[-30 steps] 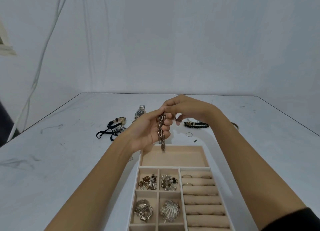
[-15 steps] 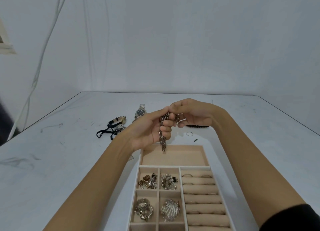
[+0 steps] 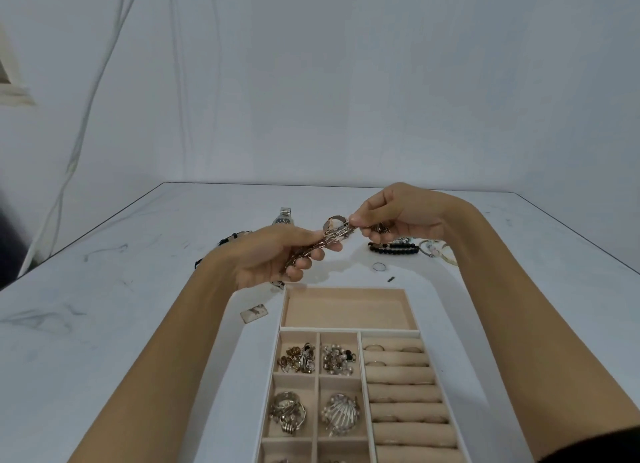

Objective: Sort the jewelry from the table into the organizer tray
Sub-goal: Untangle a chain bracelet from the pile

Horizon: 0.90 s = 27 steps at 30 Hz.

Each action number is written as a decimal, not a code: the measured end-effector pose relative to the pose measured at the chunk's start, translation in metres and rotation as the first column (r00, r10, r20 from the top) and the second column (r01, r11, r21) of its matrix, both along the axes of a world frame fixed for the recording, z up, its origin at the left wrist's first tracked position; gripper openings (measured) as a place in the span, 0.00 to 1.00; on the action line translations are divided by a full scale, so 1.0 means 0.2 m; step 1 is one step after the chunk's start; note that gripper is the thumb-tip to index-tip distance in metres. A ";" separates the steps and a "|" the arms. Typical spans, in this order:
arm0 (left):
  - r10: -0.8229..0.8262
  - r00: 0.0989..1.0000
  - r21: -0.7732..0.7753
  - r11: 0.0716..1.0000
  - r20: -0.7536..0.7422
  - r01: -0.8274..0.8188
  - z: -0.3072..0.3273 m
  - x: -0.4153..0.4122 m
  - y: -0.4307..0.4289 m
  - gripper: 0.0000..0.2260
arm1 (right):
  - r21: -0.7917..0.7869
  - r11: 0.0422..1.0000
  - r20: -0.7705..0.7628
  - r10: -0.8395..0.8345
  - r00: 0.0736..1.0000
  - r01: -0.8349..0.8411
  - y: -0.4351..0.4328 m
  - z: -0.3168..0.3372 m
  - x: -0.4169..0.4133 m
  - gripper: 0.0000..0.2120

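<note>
A metal link watch [image 3: 332,235] is stretched between both hands, above the table beyond the tray. My left hand [image 3: 273,258] grips its band from below; my right hand [image 3: 391,214] pinches the other end near the round face. The beige organizer tray [image 3: 414,310] lies in front of me. Its large far compartment holds nothing. Small compartments hold earrings [image 3: 299,358], pearl studs [image 3: 337,358] and brooches [image 3: 339,416]. Ring rolls [image 3: 401,390] on the right carry a few rings.
On the table beyond my hands lie a steel watch [image 3: 284,218], a black bead bracelet [image 3: 393,248], bangles [image 3: 438,251], a loose ring [image 3: 379,266], a dark-strapped item partly hidden behind my left wrist, and a small tag [image 3: 254,313] left of the tray.
The watch hung down from both hands over the tray's far compartment; now it is pulled out nearly level between them. My right hand moved right, my left hand dropped lower.
</note>
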<state>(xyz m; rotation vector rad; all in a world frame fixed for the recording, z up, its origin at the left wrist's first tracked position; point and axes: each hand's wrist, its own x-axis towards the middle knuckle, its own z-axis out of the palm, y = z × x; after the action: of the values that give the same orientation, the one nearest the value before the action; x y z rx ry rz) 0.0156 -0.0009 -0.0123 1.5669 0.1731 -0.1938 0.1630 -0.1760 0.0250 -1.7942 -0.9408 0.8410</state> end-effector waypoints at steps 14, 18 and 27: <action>-0.203 0.975 0.532 0.818 -0.090 0.219 0.07 -0.10 -0.04 0.07 | -0.113 0.993 0.105 0.049 0.993 -0.037 -0.24 -0.14 -0.18 0.07; -0.238 0.962 0.590 0.761 -0.134 0.270 0.05 -0.10 -0.06 0.09 | -0.181 0.980 0.191 0.112 0.975 -0.078 -0.26 -0.15 -0.24 0.05; -0.245 0.951 0.745 0.596 -0.187 0.299 0.02 -0.09 -0.11 0.08 | -0.352 0.927 0.317 0.250 0.915 -0.131 -0.24 -0.15 -0.30 0.03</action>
<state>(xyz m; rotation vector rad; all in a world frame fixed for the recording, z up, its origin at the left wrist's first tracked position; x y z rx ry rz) -0.0028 -0.0225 -0.0086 2.4629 0.0569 -0.4600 0.1022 -0.2237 -0.0044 -2.2178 -1.2917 0.8441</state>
